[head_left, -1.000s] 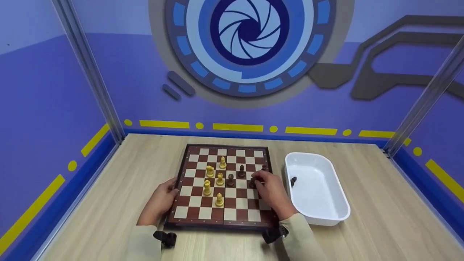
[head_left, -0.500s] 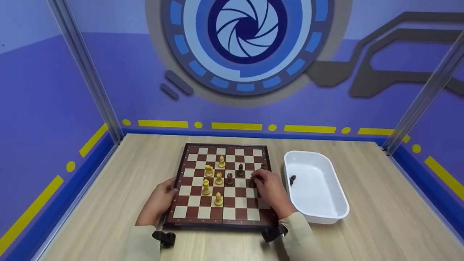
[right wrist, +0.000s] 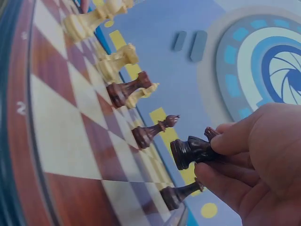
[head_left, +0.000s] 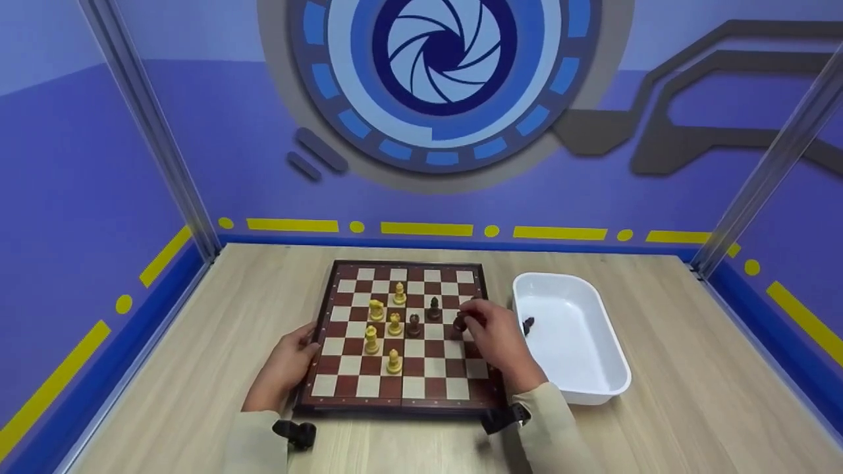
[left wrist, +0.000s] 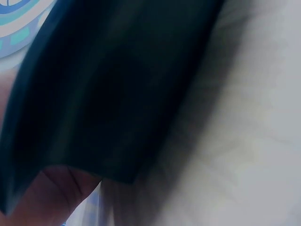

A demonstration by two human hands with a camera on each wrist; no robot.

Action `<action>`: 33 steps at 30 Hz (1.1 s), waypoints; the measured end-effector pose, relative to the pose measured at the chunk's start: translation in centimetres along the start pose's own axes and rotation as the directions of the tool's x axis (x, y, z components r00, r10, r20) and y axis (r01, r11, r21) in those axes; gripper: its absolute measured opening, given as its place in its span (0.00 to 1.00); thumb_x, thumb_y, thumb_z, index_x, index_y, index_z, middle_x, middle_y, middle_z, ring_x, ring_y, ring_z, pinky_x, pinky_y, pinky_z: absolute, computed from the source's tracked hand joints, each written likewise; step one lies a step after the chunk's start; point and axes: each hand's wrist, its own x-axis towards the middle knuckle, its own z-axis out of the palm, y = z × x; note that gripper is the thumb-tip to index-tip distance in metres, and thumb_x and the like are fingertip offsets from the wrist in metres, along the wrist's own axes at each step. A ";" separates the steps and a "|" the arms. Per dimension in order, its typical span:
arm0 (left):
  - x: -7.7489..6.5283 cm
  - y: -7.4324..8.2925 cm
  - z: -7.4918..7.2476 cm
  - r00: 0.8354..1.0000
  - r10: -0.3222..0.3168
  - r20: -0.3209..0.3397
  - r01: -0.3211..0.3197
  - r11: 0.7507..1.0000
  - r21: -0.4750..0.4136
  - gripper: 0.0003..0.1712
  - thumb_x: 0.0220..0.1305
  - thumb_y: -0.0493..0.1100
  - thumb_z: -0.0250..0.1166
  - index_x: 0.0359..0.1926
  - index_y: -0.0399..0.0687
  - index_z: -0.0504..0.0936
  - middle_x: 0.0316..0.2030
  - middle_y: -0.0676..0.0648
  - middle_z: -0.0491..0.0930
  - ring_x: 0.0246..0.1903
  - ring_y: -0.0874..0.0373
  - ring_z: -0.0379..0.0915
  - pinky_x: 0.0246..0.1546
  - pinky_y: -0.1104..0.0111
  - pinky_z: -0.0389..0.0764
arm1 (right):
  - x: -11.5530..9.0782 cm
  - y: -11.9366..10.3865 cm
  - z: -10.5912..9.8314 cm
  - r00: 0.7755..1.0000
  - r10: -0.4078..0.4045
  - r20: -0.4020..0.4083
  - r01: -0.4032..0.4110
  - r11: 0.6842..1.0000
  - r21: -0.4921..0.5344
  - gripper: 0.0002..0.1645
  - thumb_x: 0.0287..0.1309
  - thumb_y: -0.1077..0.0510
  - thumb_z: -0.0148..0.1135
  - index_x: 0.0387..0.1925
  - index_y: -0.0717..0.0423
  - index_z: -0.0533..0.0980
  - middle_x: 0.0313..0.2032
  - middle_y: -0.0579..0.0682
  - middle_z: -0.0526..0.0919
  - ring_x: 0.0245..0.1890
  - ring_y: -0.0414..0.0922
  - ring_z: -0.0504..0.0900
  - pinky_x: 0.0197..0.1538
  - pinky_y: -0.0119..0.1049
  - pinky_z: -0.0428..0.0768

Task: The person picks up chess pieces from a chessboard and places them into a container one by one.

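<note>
At the far left, the left hand [head_left: 288,363] touches the left edge of the board [head_left: 435,370]; how its fingers lie there I cannot tell, as the left wrist view is dark and blurred. Next stand five light pieces [head_left: 371,339], then a crowned dark piece [head_left: 413,326] and a dark bishop [head_left: 434,309], which is at 10 o'clock from the knight [right wrist: 190,151].

The knight is at the board's right side, in the right hand [head_left: 495,337], much the nearer hand. The grip is narrow, pinching its head between thumb and fingers. Its long axis is about upright to the board, base toward the squares; whether the base touches them, I cannot tell. A slim dark piece [right wrist: 178,195] shows at 6 o'clock from it in the right wrist view; in the head view the hand mostly hides it.

The tray [head_left: 579,342] lies at 3 o'clock from the grip. In it, near the left wall, is a small dark piece [head_left: 529,325], hard to make out.
</note>
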 end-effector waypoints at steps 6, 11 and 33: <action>0.0 -0.1 -0.1 1.000 -0.002 0.007 0.001 1.000 0.032 0.28 0.71 0.33 0.50 0.71 0.37 0.61 0.56 0.33 0.76 0.52 0.47 0.77 0.51 0.55 0.78 | 0.1 -0.2 -1.0 1.000 0.008 0.015 -0.009 1.000 0.015 0.10 0.60 0.64 0.62 0.43 0.52 0.82 0.39 0.49 0.86 0.40 0.45 0.83 0.47 0.45 0.80; 0.0 -0.1 -0.1 1.000 0.010 0.003 -0.010 0.999 0.030 0.28 0.71 0.33 0.50 0.71 0.37 0.62 0.53 0.34 0.77 0.50 0.48 0.77 0.50 0.55 0.78 | 0.1 -0.2 -1.8 0.999 0.033 0.009 -0.034 0.999 0.041 0.10 0.61 0.64 0.62 0.42 0.51 0.82 0.38 0.48 0.87 0.37 0.43 0.83 0.44 0.43 0.80; -0.2 -0.1 -0.2 1.000 0.013 0.007 -0.013 1.000 0.028 0.28 0.70 0.32 0.50 0.70 0.37 0.62 0.52 0.32 0.77 0.42 0.53 0.80 0.40 0.61 0.80 | 0.1 1.7 -5.7 0.986 0.159 -0.045 -0.155 0.984 0.091 0.10 0.58 0.65 0.60 0.41 0.56 0.83 0.36 0.51 0.87 0.37 0.44 0.84 0.42 0.39 0.80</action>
